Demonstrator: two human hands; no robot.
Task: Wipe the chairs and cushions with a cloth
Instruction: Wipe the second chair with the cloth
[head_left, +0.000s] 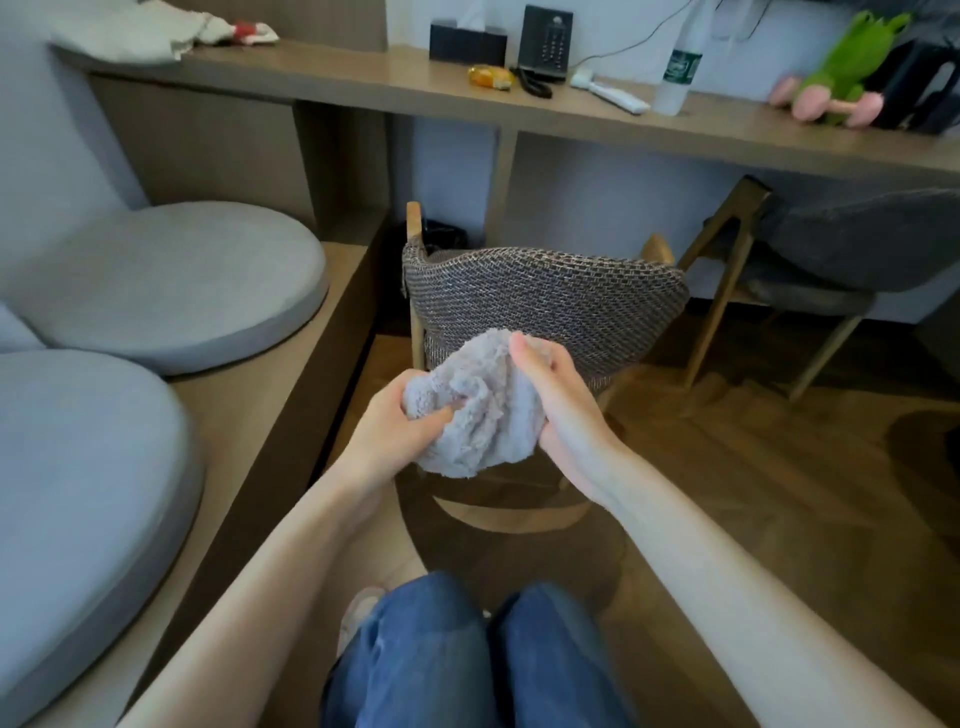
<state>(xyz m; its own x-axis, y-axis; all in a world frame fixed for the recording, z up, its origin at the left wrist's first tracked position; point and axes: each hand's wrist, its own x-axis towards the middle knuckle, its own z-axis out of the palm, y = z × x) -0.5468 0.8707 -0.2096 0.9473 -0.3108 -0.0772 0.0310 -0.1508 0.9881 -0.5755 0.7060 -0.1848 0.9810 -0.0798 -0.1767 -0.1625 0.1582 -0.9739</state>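
Grey fluffy cloth (478, 410) bunched just in front of the woven chair (545, 296) backrest. Left hand (395, 421) grips its left side, thumb dug in; right hand (561, 410) curls round the right. Round cushions (171, 280) left of chair; desk (363, 83) beyond.

Soft even indoor light, faint floor shadows, wide-angle bending at edges, slight motion blur

Cushions (161, 280) lie left of the chair (545, 301), desk (363, 85) behind.
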